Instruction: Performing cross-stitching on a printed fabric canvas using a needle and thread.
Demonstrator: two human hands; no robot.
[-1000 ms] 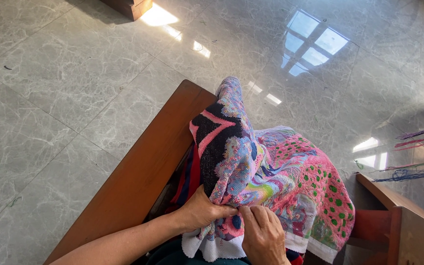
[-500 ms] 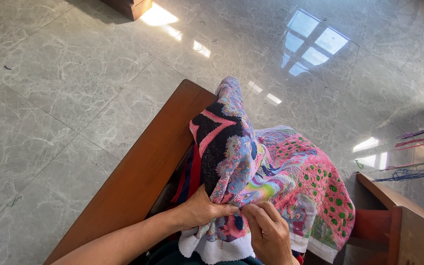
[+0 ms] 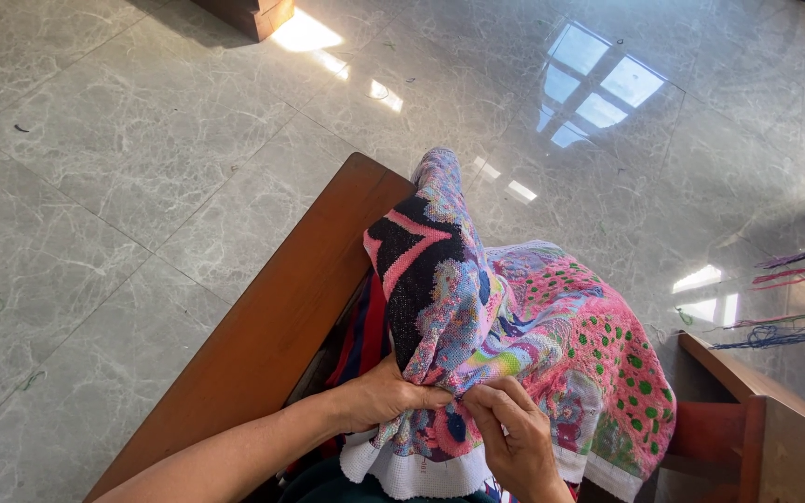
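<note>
Embroidered cloth [image 3: 505, 326] hasn't shifted on the bench's [image 3: 263, 345] edge; left hand [image 3: 386, 396] and right hand [image 3: 512, 438] still pinch it shut.

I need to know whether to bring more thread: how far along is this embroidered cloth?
Most of the embroidered cloth looks filled: black, pink and green-dotted areas are densely covered. In hand, the left hand and right hand pinch one spot near the lower edge; I can't make out a needle. Left bare is the white border along the bottom. Loose coloured threads lie at right.
</note>
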